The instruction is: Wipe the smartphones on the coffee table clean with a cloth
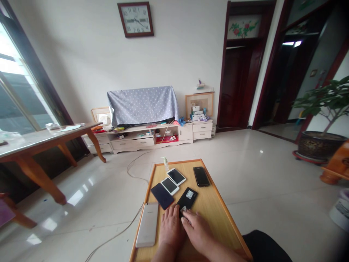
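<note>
**Q:** Entry one: hands, and their state?

**A:** Left hand (171,227): open, lying flat on the table (218,207), fingertips just beside a black phone (187,199). Right hand (196,233): fingers curved down onto a small grey piece (184,210) on that phone's lower end. Whether it is gripped or only touched, I cannot tell. The piece is too small to identify.

**Q:** Location of the black phone?

**A:** Near the table's middle, toward 6 o'clock, with 12 o'clock at the far edge. It lies tilted on the table, a pale label on its face.

**Q:** Other items on the table?

**A:** At 9 o'clock, a dark blue phone (162,196). At 10 o'clock, a white tablet (169,186), touching a second white tablet (176,176) at 11 o'clock. At 1 o'clock, a second black phone (201,176). At 12 o'clock, a pump bottle (165,163), upright at the far edge. At 8 o'clock, a large silver phone (147,224), along the left rim.

**Q:** Beyond the table?

**A:** At 12 o'clock, a pale TV cabinet (147,140) under a dotted blue cloth (143,105). At 2 o'clock, a potted plant (321,116).
</note>
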Demonstrator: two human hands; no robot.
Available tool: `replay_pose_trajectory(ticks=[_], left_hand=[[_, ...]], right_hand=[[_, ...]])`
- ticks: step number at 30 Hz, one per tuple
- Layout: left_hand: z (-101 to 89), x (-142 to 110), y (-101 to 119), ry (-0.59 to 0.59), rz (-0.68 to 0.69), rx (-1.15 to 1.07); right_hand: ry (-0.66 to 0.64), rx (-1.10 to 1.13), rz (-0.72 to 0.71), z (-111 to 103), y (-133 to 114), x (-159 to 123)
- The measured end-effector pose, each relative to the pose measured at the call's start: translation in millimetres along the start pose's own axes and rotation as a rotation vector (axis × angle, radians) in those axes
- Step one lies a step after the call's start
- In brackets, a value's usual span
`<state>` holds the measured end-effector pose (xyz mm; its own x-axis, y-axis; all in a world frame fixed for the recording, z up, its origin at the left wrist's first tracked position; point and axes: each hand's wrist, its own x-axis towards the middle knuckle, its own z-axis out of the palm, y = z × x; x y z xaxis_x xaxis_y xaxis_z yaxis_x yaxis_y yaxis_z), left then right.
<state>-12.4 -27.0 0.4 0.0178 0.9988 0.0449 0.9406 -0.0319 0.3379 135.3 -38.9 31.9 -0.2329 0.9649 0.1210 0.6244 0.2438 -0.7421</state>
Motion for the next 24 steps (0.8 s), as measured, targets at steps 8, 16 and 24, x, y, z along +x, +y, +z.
replay_pose_trajectory(ticks=[8, 16, 24], left_hand=[[-4.4, 1, 2, 0.016, 0.043, -0.028], [-2.4, 2, -1, -0.021, 0.046, -0.002], [-15.1, -5, 7, 0.050, 0.062, -0.038]], right_hand=[[0.130, 0.238, 0.057, -5, 15, 28], [-0.123, -0.128, -0.143, 7, -4, 12], [-0.098, -0.336, -0.017, -2, 18, 37]])
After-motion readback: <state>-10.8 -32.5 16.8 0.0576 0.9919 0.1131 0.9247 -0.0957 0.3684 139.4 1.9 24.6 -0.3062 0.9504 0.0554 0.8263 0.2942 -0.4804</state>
